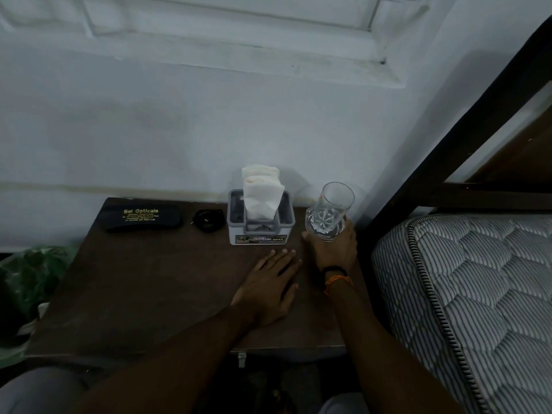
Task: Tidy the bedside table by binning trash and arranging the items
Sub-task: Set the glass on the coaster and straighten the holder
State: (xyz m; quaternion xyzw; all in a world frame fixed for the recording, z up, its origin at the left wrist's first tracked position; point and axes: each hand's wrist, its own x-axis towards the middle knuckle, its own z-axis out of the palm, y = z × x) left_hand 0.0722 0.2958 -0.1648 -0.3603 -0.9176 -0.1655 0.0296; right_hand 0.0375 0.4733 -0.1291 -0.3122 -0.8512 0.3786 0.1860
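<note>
A clear drinking glass [330, 209] stands at the back right corner of the dark wooden bedside table [143, 288]. My right hand [333, 249] is wrapped around its base. Just to its left my left hand [270, 286] lies flat on the tabletop, fingers spread, holding nothing. A grey tissue holder [260, 225] with white tissues sticking up stands beside the glass against the wall. Further left lie a small black coiled item [208, 220] and a black spectacle case [142, 218] with gold lettering.
A white wall runs behind the table. A dark bed frame [448, 138] and a striped mattress [478, 294] border the table's right side. A green plastic bag [33, 273] sits on the floor left of the table.
</note>
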